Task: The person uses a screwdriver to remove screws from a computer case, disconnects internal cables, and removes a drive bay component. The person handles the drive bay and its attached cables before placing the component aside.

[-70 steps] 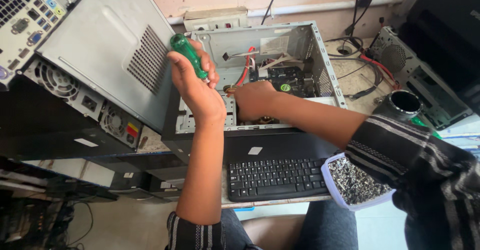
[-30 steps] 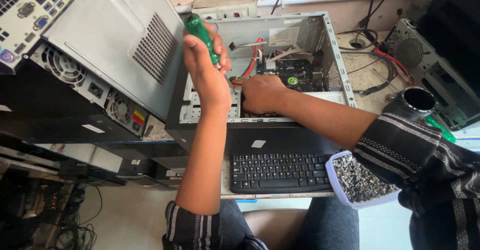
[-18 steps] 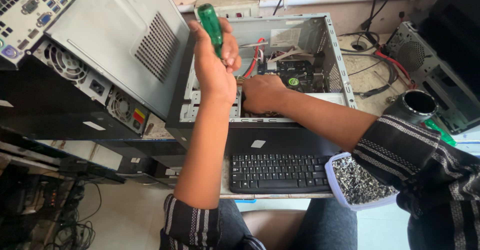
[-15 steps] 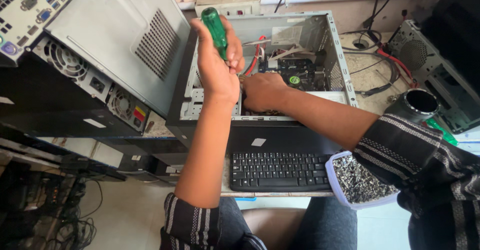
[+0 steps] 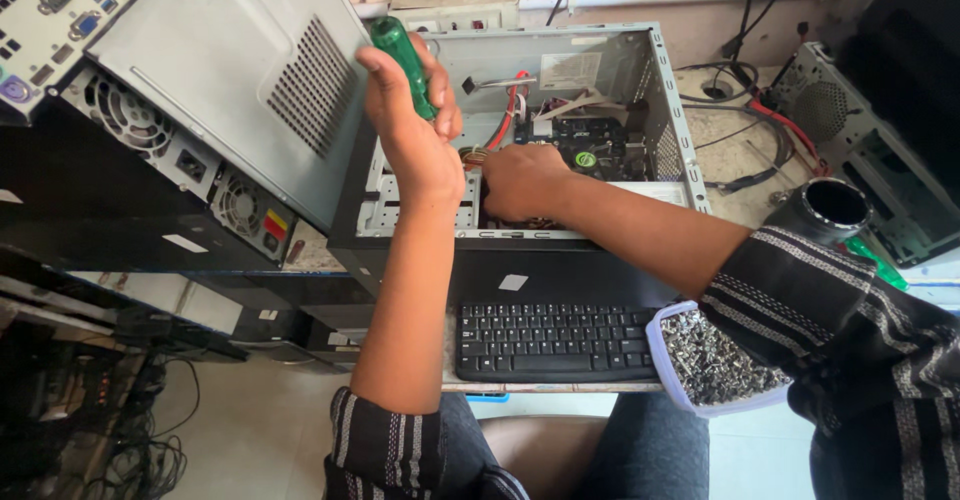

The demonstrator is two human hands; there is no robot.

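Head view showed a grey computer tower (image 5: 250, 90) filling the upper left of the frame, tilted beside an open computer case (image 5: 640, 100) at upper centre with its side panel off. Below the case, at lower centre, a black keyboard (image 5: 555, 342) lay on the table (image 5: 720, 150), with a tub of small metal screws (image 5: 705, 365) just right of it. At upper centre the left hand (image 5: 415, 130) was raised over the case's left edge, fingers wrapped tight round a green-handled screwdriver (image 5: 405, 50). The right hand (image 5: 520, 180) reached inside the case near red wires (image 5: 505, 120); whether its fingers held anything could not be told.
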